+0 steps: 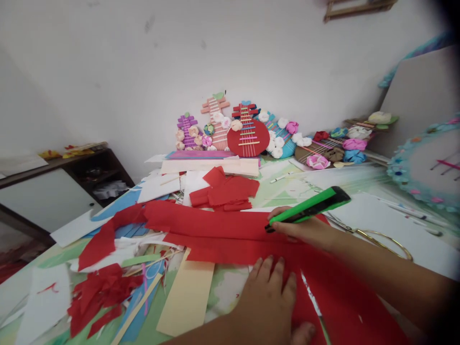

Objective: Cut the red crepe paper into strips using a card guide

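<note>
A long sheet of red paper (pixel 230 223) lies across the table, with a straight line or cut running along it. My right hand (pixel 293 227) is closed around a green and black utility knife (pixel 309 208), its tip down on the red sheet. My left hand (pixel 268 292) rests flat on the red sheet, fingers spread, nearer to me than the knife. A slit through the sheet shows the table cover to the right of my left hand. Scissors with gold handles (pixel 384 239) lie by the sheet's right edge.
Red scraps (pixel 100 294) and a cream strip (pixel 189 297) lie at left and front. A pile of red pieces (pixel 230 189) sits behind the sheet. Decorated paper lutes, one a red lute (pixel 247 136), lean on the wall. A dark cabinet (pixel 79 182) stands left.
</note>
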The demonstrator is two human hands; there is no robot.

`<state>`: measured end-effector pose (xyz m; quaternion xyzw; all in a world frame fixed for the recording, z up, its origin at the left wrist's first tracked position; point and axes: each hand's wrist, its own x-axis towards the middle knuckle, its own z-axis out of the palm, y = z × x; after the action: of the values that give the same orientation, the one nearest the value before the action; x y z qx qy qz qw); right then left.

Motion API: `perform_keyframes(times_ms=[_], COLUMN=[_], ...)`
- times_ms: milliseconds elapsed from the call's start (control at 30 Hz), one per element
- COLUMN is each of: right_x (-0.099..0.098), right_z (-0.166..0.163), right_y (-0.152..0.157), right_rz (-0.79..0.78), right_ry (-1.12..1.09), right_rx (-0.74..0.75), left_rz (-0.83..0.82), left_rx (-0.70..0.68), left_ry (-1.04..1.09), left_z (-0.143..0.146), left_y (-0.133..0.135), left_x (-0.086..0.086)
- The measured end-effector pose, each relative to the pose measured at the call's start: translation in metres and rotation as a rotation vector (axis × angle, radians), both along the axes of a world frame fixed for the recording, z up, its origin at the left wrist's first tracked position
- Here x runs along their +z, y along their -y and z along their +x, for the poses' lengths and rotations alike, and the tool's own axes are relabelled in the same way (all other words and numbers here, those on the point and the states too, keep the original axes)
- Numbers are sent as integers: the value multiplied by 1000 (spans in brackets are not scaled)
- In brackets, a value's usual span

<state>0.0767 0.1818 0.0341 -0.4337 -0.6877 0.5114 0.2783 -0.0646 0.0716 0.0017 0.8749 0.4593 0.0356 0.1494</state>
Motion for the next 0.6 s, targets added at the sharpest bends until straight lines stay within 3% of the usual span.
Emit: perform_keyframes(times_ms=[133, 267, 600], right_x=[0, -12, -33], right_z=[-2, -2, -2], right_y=[9, 10, 1], right_rz=[24, -9, 41], right_ry=[45, -9, -6], right_rx=[34, 124, 253], left_rz=[83, 122, 59], left_rx=[-38, 9, 23], left_ry=[26, 7, -74], left_z=[-1, -2, 1], left_y=[1, 2, 1], left_x=[-12, -18, -12])
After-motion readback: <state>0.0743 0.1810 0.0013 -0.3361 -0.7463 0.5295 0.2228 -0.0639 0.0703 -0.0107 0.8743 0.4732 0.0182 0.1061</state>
